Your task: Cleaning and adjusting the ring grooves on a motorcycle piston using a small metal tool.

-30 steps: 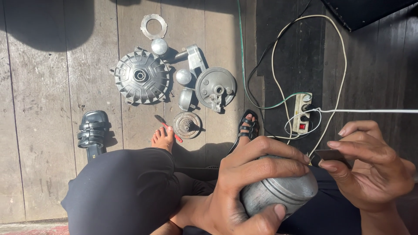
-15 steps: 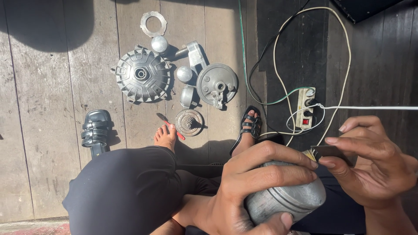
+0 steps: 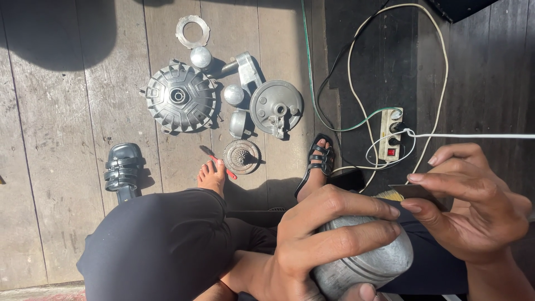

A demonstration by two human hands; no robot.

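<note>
My left hand [image 3: 326, 234] wraps around a rounded grey metal casing [image 3: 368, 265] held over my lap at the bottom right. My right hand [image 3: 473, 200] pinches a small brush with pale bristles [image 3: 398, 194], its tip resting against the top of the casing. On the wooden floor ahead lie a finned round metal hub [image 3: 179, 97], a round metal cover plate [image 3: 276, 107], a small toothed sprocket [image 3: 242, 156], two small metal domes [image 3: 202, 57] and a flat metal ring [image 3: 193, 31].
My bare left foot [image 3: 212, 175] rests by a red-handled tool [image 3: 223, 167]. A loose black sandal [image 3: 123, 170] lies left; my right foot wears another [image 3: 317, 164]. A white power strip [image 3: 391, 134] with white, green and black cables sits on dark boards.
Both hands with the casing and brush have shifted slightly lower in view as the camera tilted. The brush stays against the casing. Floor parts have not moved.
</note>
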